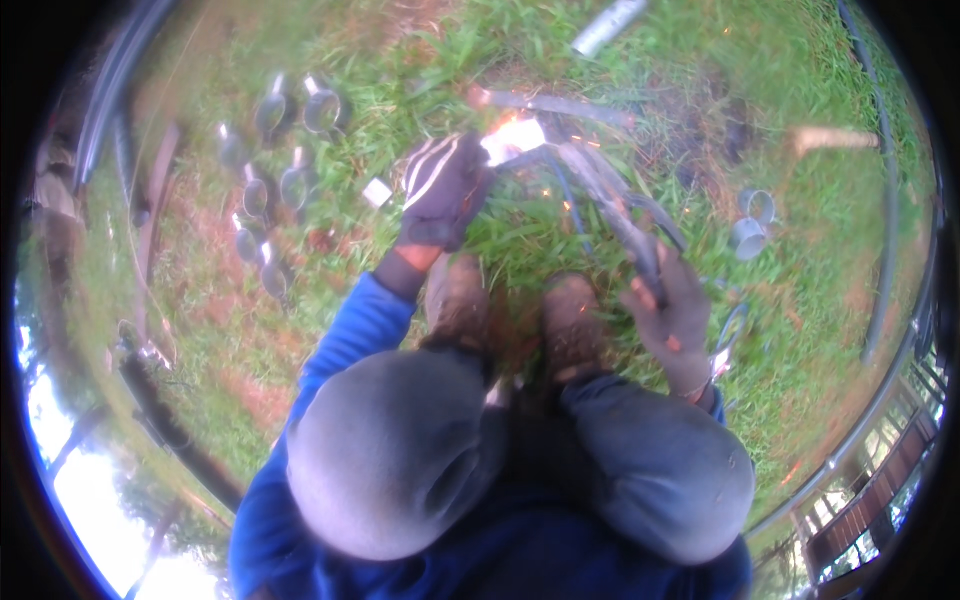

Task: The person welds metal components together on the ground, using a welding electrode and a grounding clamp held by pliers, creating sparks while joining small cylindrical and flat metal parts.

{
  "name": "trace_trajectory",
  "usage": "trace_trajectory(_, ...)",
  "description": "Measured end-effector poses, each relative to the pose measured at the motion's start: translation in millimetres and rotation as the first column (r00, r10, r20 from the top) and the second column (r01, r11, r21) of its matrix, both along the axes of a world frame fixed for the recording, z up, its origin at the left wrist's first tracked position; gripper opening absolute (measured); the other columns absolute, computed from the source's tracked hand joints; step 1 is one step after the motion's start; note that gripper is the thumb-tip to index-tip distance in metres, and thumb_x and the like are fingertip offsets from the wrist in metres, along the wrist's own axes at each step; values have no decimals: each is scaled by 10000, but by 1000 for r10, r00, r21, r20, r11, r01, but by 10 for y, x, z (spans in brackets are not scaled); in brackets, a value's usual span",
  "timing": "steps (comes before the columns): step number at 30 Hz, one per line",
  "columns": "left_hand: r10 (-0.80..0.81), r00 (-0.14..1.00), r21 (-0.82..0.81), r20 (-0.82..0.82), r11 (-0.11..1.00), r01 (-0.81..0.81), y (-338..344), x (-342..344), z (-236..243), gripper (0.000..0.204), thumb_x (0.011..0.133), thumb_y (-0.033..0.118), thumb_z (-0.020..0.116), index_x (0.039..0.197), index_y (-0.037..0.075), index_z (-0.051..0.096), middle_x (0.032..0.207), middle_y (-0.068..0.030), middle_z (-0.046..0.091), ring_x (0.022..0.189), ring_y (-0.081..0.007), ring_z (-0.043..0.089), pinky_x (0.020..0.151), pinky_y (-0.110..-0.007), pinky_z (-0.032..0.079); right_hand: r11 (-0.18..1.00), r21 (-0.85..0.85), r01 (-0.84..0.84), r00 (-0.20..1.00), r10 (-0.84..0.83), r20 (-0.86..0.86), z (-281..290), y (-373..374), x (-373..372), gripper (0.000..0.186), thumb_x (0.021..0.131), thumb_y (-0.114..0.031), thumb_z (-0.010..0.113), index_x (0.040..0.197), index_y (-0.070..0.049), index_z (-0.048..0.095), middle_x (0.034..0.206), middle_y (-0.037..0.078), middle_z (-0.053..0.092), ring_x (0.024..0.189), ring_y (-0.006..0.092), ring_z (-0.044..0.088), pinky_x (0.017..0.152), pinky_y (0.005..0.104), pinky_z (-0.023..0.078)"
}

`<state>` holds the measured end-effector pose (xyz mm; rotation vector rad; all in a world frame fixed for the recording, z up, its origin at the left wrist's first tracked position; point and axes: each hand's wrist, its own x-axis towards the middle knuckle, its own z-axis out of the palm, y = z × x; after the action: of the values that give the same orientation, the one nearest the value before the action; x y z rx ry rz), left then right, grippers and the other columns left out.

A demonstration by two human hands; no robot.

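Observation:
My left hand (443, 190), in a dark glove with pale stripes, is closed beside a bright white glow (515, 140). Glare and the glove hide whatever it holds. My right hand (677, 315), in a grey glove, grips the near end of a long dark tool (625, 215), blurred and seemingly two-armed. The tool's far end reaches toward the glow, and orange sparks scatter around it. A thin blue strip (568, 195) lies in the grass between the hands. Beyond the glow lies a greyish bar (555, 105) with a reddish end.
Several metal rings with tabs (323, 108) lie on the grass at left, near a small white block (377, 192). At right are two short pipe pieces (748, 240) and a wooden handle (835, 138). A pale tube (610, 27) lies far ahead. My boots (575, 320) stand close to the work.

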<state>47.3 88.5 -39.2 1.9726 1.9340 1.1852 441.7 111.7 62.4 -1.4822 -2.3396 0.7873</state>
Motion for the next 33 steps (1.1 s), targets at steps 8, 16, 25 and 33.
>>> trace_trajectory(8, -53, 986, 64, 160, 997, 43, 66, -47, -180, 598, 935, 157, 957, 1506, 69, 805, 1089, -128, 859, 932, -389, 809, 854, -468, 663, 999, 31, -29, 999, 31, -36, -15, 12, -18, 896, 805, -135, 1073, 1618, -20, 717, 1212, 220, 792, 989, 451, 828, 829, 490, 688)
trace_trajectory(16, 29, 999, -88, -40, 996, -32, -53, -51, -200, 533, 931, 114, 915, 1457, 107, 831, 1104, -138, 860, 946, -371, 816, 864, -462, 661, 999, 12, -36, 999, 37, -36, 9, 18, -33, 834, 861, -142, 1047, 1610, 15, 716, 1237, 240, 797, 998, 453, 836, 828, 497, 693)
trace_trajectory(25, -19, 1000, -1, 23, 1000, 19, -16, -150, -448, 324, 933, 98, 897, 1253, 103, 842, 1030, -135, 820, 892, -355, 783, 814, -465, 632, 1000, -3, -30, 999, 30, -24, -2, 20, -35, 888, 843, -152, 1061, 1641, -15, 698, 1231, 222, 788, 1017, 441, 834, 850, 495, 692)
trace_trajectory(33, -48, 999, 3, 17, 999, 48, -68, 4, -129, 583, 985, 278, 878, 1518, 64, 776, 1131, -129, 856, 979, -366, 806, 887, -488, 631, 996, 28, -84, 987, 87, -132, -7, -37, 25, 872, 847, -51, 1044, 1644, -5, 694, 1212, 206, 774, 969, 423, 811, 824, 480, 672)
